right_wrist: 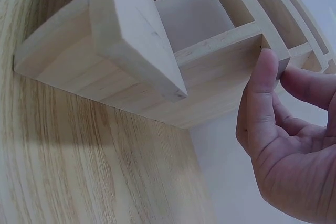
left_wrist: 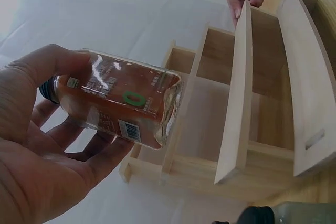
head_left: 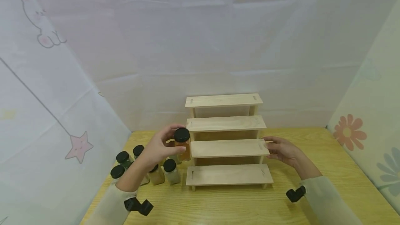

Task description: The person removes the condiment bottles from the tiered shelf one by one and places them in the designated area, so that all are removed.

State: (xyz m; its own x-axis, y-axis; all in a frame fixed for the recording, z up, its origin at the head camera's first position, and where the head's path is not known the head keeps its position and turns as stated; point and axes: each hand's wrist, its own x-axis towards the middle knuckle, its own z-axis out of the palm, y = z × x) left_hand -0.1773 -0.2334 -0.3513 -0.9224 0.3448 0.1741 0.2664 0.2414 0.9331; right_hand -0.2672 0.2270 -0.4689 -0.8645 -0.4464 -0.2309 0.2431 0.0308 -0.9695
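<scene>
Two hands are at a four-step wooden rack (head_left: pixel 226 148) on the worktop (head_left: pixel 328 169). The left hand (head_left: pixel 159 147) has a spice jar (head_left: pixel 182 145) in the air just off the left end of the rack's third step, level with it. The fingers are wrapped round the glass with the thumb over the top side, a firm full grip. From the head view the jar looks upright, black lid (head_left: pixel 182 135) on top, orange powder below.

The left wrist view tells more: there the spice jar (left_wrist: pixel 118 100) runs lid-end into the palm and its clear base points out toward the rack (left_wrist: pixel 247 103), so its long axis lies across that picture. That view also picks up a barcode and a green ring on the label, which the head view cannot resolve.

The right hand (head_left: pixel 282 150) sits at the right end of the same third step. In the right wrist view the right hand (right_wrist: pixel 286 140) shows its thumb (right_wrist: pixel 260 90) laid flat against the end of a board, the other fingers loosely bent beside it, holding nothing.

Five more black-lidded jars (head_left: pixel 142 167) stand clustered on the worktop left of the rack, under the left forearm.
</scene>
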